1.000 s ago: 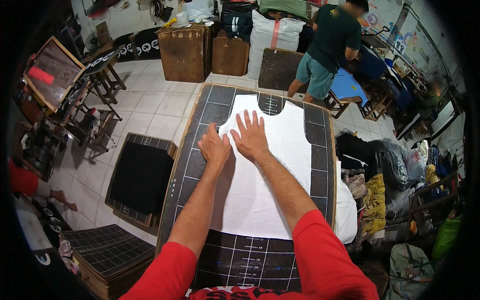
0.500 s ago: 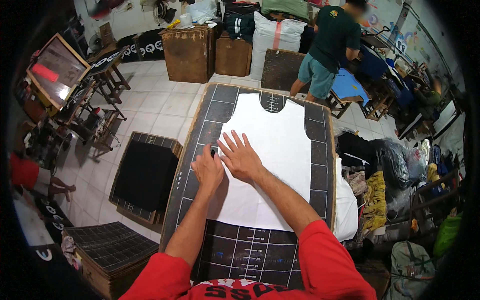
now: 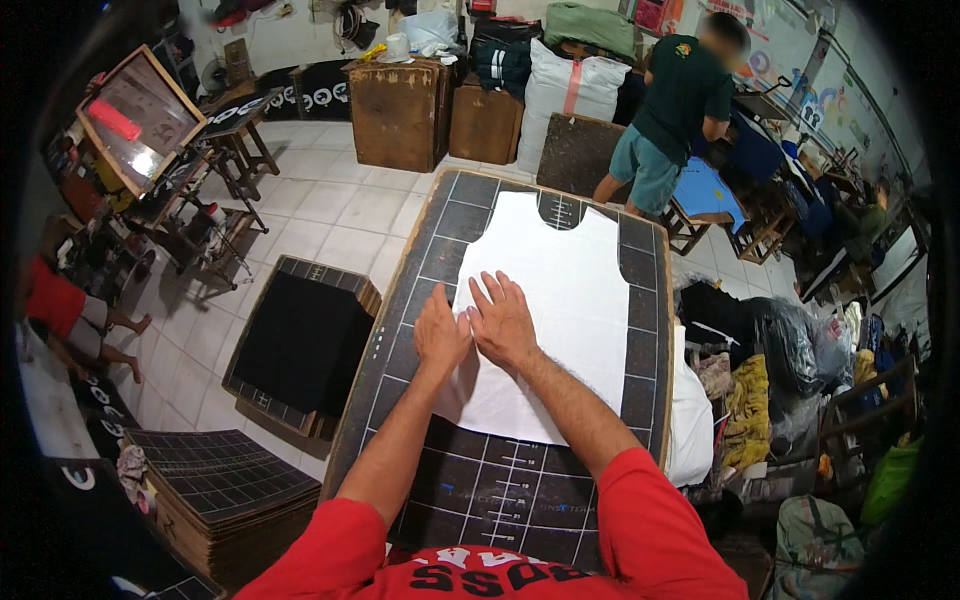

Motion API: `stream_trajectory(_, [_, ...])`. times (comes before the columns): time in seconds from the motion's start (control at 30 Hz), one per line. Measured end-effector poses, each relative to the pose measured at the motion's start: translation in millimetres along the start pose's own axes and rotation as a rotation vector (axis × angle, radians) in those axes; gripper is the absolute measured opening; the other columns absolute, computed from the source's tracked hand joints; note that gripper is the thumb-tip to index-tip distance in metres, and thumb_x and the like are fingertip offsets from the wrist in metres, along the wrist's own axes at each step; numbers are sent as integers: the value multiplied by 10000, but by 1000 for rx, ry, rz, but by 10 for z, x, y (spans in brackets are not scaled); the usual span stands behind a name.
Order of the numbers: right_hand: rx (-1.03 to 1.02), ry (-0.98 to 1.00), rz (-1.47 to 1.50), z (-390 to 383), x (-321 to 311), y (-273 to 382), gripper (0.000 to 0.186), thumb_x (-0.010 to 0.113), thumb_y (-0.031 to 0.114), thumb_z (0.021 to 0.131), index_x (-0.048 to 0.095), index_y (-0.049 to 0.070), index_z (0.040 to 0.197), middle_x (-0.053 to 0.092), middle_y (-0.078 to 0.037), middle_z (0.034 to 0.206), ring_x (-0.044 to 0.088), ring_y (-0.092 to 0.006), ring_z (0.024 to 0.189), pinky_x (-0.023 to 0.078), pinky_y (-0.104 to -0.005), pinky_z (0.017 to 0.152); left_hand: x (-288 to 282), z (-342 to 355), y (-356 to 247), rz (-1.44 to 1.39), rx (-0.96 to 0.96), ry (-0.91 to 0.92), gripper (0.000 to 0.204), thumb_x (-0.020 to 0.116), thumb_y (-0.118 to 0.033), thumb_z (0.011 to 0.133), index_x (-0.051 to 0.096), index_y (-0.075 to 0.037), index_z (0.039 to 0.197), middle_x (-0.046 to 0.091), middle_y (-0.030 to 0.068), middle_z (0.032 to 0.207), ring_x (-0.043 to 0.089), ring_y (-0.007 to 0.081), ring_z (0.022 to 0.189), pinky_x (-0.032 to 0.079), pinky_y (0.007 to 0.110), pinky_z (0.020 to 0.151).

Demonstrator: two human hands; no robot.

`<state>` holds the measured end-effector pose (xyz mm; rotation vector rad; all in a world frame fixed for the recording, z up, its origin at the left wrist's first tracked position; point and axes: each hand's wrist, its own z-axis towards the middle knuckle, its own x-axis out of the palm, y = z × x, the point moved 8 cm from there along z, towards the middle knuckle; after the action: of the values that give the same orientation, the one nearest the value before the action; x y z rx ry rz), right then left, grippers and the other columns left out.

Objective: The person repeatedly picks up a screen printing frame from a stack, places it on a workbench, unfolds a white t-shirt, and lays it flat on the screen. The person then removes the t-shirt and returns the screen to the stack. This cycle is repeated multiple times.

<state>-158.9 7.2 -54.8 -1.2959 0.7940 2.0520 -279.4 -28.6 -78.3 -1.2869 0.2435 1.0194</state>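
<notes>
A white cut shirt panel [image 3: 565, 330] with a scooped neckline and armholes lies flat on a black board [image 3: 645, 370] marked with white grid lines. My right hand [image 3: 503, 322] rests on the panel near its left edge, fingers extended and palm down. My left hand [image 3: 441, 330] is at that same edge, partly over the board, with its fingers bent and drawn together. Whatever is under or between the left fingers is hidden. The two thumbs nearly meet over the fabric.
Left of the board, black fabric [image 3: 300, 340] lies on a lower stack of boards. More gridded boards [image 3: 220, 480] are piled at lower left. Bagged cloth [image 3: 790, 330] crowds the right side. A person in a dark green shirt [image 3: 690, 90] stands beyond; another in red [image 3: 55, 300] is far left.
The small black thing by my left fingers no longer shows. Both hands have drawn closer together, the left fingers more bent. The panel's lower edge sits slightly farther from me.
</notes>
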Motion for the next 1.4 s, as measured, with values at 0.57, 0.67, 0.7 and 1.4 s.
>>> stream_trajectory(0.57, [-1,-39,-116,153,71,-139,493,410,324,1051,452,159,1513,401,-188,1561,279,-409,1487,210,-547,1209,286,458,-60,-179,142,-103,268,578,-28,874,582,0,1141,619,217,1089,590,402,1019,486,491,893])
stream_trajectory(0.67, [0,-50,-110,157,56,-127,492,417,330,1047,464,163,1507,404,-194,1558,279,-415,1486,212,-550,1208,256,437,-10,-210,116,-153,267,582,-18,866,589,4,1132,599,205,1087,589,370,1011,495,472,889])
stream_trajectory(0.7, [-8,-67,-92,154,44,-120,490,418,330,1046,469,163,1504,405,-196,1556,280,-417,1485,212,-551,1208,254,432,9,-235,99,-168,266,584,-16,863,592,5,1128,594,202,1086,592,360,1008,499,465,887])
stream_trajectory(1.4, [-242,172,-16,-250,25,284,527,451,307,1027,431,182,1538,324,-182,1619,225,-423,1516,146,-621,1219,-138,-522,204,-207,-165,140,529,679,-151,879,456,-17,1339,609,287,1230,621,462,1096,495,514,917])
